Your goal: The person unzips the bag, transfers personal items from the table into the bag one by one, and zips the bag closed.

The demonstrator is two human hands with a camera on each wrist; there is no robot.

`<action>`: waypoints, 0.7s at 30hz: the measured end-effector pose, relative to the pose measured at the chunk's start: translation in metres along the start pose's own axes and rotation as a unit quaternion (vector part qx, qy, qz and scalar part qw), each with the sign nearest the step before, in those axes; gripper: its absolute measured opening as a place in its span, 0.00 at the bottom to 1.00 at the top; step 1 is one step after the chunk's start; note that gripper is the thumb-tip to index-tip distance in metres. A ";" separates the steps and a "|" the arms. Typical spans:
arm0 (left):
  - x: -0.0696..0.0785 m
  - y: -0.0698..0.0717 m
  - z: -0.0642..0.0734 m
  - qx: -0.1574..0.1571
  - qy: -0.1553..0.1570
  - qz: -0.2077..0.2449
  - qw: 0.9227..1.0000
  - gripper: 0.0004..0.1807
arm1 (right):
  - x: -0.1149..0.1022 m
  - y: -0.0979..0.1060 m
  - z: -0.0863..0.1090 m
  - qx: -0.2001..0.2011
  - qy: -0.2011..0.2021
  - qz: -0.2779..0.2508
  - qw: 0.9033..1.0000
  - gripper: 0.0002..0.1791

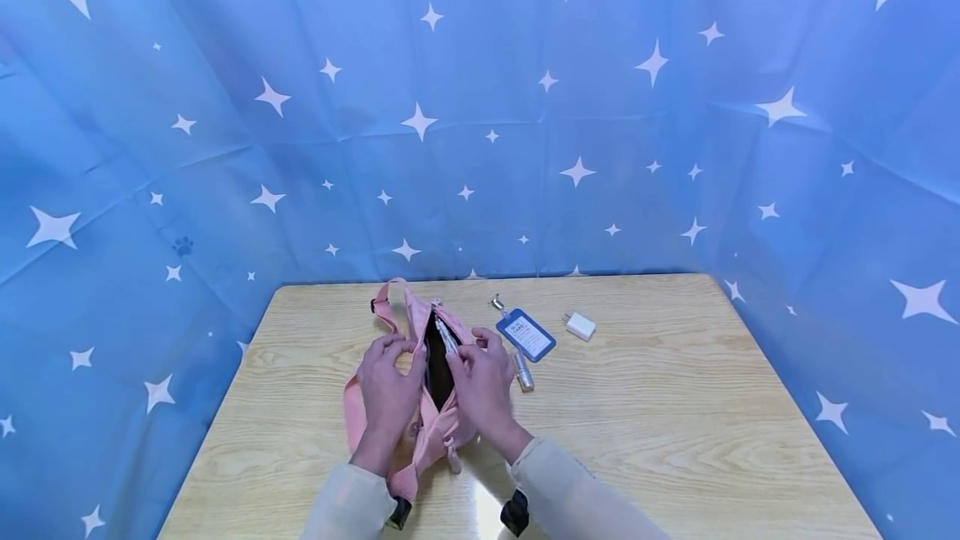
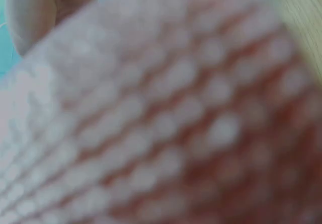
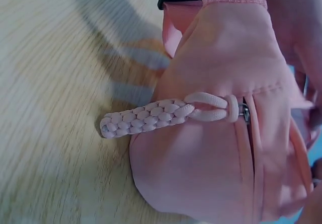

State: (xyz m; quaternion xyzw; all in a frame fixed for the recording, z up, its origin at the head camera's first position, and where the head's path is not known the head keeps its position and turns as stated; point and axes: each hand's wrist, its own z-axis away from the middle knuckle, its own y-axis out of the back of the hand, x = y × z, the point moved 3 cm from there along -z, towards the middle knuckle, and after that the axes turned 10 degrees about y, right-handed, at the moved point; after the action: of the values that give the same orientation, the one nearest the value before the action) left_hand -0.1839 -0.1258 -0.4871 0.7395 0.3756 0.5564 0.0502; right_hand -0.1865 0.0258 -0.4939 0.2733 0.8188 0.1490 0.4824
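Observation:
A pink waist bag (image 1: pixel 467 427) lies on the table with its zipped mouth spread apart, showing a dark inside. My left hand (image 1: pixel 390 386) grips the left edge of the mouth. On the opposite edge my right hand (image 1: pixel 483 386) pinches the fabric with thumb and fingers. A narrow silvery-white strip (image 1: pixel 446 335) shows in the opening beside the right fingertips; what it is cannot be made out. In the right wrist view, a braided zipper pull (image 3: pixel 146 118) hangs from a pocket zip. The bag's webbing strap (image 2: pixel 166 103) fills the left wrist view, blurred.
Right of the bag lie a silver tube (image 1: pixel 523 372), a blue card holder (image 1: pixel 527 335) with a metal clip, and a white charger plug (image 1: pixel 580 326). The strap (image 1: pixel 354 415) loops out on the bag's left. A blue star-patterned curtain (image 1: pixel 480 148) surrounds the wooden table (image 1: pixel 675 423).

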 end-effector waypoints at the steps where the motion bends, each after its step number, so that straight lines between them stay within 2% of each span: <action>1: 0.000 0.001 0.000 0.001 0.001 0.000 1.000 0.04 | 0.001 0.000 0.000 -0.002 0.000 0.007 1.000 0.08; 7: -0.003 0.006 0.001 0.017 0.000 0.004 1.000 0.03 | -0.001 0.001 -0.002 -0.015 0.031 0.065 0.997 0.08; 15: -0.008 0.011 0.003 0.015 0.020 -0.005 1.000 0.04 | -0.012 -0.003 -0.003 -0.013 0.062 0.028 0.998 0.08; 21: -0.017 0.021 0.004 0.051 0.055 -0.015 0.997 0.03 | -0.022 -0.005 -0.002 -0.037 0.092 0.075 0.992 0.08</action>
State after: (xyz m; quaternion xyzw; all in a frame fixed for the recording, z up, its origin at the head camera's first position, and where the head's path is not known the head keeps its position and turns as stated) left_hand -0.1720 -0.1501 -0.4916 0.7036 0.4168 0.5756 0.0005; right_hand -0.1810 0.0093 -0.4799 0.3008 0.8307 0.2393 0.4027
